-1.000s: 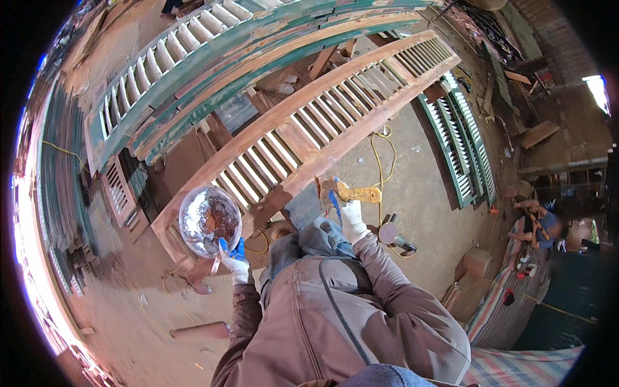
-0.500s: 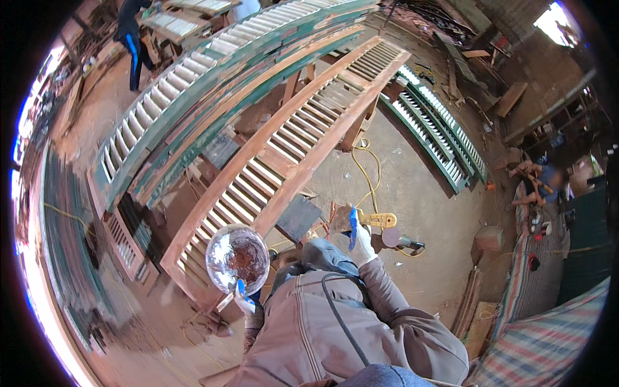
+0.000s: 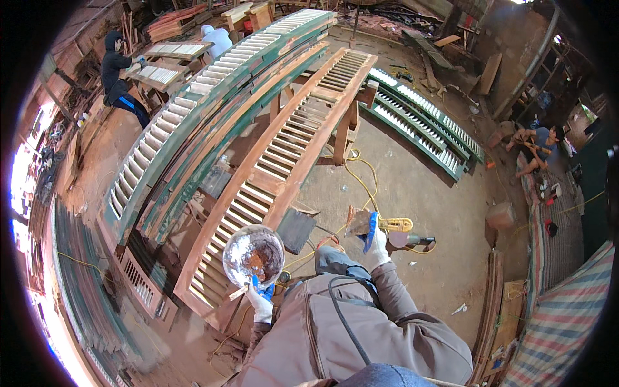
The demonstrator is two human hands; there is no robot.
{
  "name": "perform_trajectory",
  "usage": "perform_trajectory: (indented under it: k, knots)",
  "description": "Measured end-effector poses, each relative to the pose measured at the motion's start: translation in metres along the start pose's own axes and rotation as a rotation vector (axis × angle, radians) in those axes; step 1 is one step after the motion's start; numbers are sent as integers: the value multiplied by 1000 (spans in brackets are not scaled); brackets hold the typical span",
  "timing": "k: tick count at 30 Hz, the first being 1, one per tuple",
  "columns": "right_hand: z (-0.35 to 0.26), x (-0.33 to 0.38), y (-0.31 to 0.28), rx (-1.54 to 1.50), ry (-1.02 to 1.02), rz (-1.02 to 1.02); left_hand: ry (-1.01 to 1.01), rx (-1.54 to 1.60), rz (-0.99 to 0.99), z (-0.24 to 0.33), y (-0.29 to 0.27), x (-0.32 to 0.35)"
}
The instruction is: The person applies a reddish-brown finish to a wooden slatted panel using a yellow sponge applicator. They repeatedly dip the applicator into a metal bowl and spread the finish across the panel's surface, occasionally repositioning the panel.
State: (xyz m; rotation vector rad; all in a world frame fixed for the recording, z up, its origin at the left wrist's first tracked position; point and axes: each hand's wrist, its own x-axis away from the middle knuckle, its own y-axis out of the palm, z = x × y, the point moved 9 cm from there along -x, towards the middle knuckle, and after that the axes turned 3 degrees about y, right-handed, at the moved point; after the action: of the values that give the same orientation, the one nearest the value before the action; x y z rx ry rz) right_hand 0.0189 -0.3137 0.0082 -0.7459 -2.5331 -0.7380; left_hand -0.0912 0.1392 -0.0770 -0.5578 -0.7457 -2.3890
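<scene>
Left hand (image 3: pixel 261 303) clamped on the rim of a metal bowl (image 3: pixel 253 255) of brown filler just above it, right hand (image 3: pixel 377 248) closed around a blue-handled scraper (image 3: pixel 362 226), best loaded lightly, then pressed flat along the wooden shutter (image 3: pixel 284 161) ahead.

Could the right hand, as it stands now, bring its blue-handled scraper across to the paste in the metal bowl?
Probably yes. The right hand holds the scraper apart from the metal bowl, which the left hand holds up with its mouth open; nothing lies between them.

Green louvred shutters (image 3: pixel 422 116) lean beyond a yellow cable (image 3: pixel 361 177) on the floor
</scene>
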Motion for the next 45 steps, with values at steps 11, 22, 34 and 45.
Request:
perform_trajectory:
  k: [11, 22, 34, 45]
  knots:
    - [-26, -32, 9, -27, -34, -57, -34, -26, 127, -20, 25, 8]
    - [-58, 2, 135, 548, -326, -593, 34, -147, 60, -31, 77, 18]
    - [-86, 76, 273, 309, -216, -649, 470, 58, 22, 87, 84, 43]
    - [-91, 121, 280, 429, -383, -800, 1214, -656, 203, 200, 108, 103]
